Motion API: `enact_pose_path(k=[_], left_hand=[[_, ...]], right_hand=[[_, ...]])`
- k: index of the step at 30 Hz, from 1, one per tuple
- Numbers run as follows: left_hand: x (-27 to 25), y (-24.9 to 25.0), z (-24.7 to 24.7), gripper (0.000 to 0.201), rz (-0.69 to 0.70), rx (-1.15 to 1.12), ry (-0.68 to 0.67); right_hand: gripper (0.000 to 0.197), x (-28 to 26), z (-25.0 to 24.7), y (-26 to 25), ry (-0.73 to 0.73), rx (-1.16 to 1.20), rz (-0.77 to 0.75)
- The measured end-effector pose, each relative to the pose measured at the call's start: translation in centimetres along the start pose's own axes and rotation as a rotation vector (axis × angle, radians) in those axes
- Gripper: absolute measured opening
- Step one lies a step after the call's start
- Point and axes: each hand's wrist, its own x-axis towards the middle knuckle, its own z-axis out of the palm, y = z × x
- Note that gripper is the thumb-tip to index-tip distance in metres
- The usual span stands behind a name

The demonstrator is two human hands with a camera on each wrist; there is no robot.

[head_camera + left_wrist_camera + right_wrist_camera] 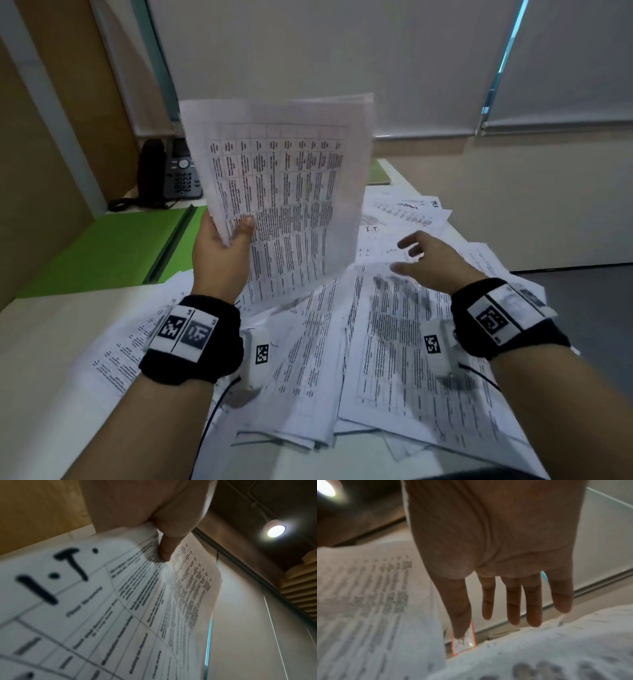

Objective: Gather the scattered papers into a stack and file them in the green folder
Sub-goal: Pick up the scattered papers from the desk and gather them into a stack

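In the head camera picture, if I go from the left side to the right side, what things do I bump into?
Green folder → black desk phone → left hand pinching the held-up sheets → right hand, fingers spread above the loose papers on the desk.

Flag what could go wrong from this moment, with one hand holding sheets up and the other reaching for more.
The left hand pinches the raised sheets only at a lower corner, so they may flop or slip free. The open right hand reaches over overlapping loose papers near the desk edge; a sweep could push some off.
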Motion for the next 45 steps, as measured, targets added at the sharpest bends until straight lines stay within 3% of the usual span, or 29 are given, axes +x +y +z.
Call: enact_pose_path(k=[5, 10, 12, 16, 20, 23, 30, 37, 41, 43, 45], left_hand=[[0.1, 0.3, 0.1, 0.040, 0.014, 0.013, 0.066], [1.0, -0.3, 0.6, 0.041, 0.024, -0.002, 0.060], [1.4, -0.8, 0.7, 0.039, 0.013, -0.005, 0.053], [2.3, -1.3, 1.0, 0.042, 0.026, -0.008, 0.041], [2.8, -1.5, 1.2, 0.046, 0.025, -0.013, 0.036], [3.0, -1.7, 1.5, 0.045, 0.023, -0.024, 0.038], [1.9, -1.4, 3.1, 0.029, 0.016, -0.115, -0.080], [0.0, 0.6, 3.9, 0.019, 0.053, -0.218, -0.242], [-0.6, 0.5, 4.3, 0.034, 0.098, -0.124, -0.249], [-0.5, 0.4, 4.0, 0.030, 0.095, -0.116, -0.202], [-0.3, 0.7, 3.6, 0.024, 0.098, -0.122, -0.144]], right_hand=[[0.063, 1.6, -0.9, 2.5, -0.184, -0.337, 0.122], [0.088, 3.7, -0.2, 1.8, -0.263, -0.462, 0.105], [0.089, 4.4, 0.2, 1.3, -0.302, -0.486, 0.108], [0.073, 5.3, 0.8, 0.9, -0.320, -0.528, 0.114], [0.028, 5.9, 0.7, 1.1, -0.293, -0.499, 0.047], [0.017, 5.7, 0.1, 1.0, -0.272, -0.437, -0.049], [0.022, 3.9, -2.8, -3.8, -0.003, -0.038, -0.414], [0.018, 2.1, -3.8, -9.9, 0.300, 0.151, -0.696], [0.015, 1.4, -3.5, -11.9, 0.421, 0.180, -0.794], [0.014, 1.1, -3.2, -11.9, 0.501, 0.162, -0.816], [0.040, 1.2, -2.9, -10.8, 0.621, 0.132, -0.758]])
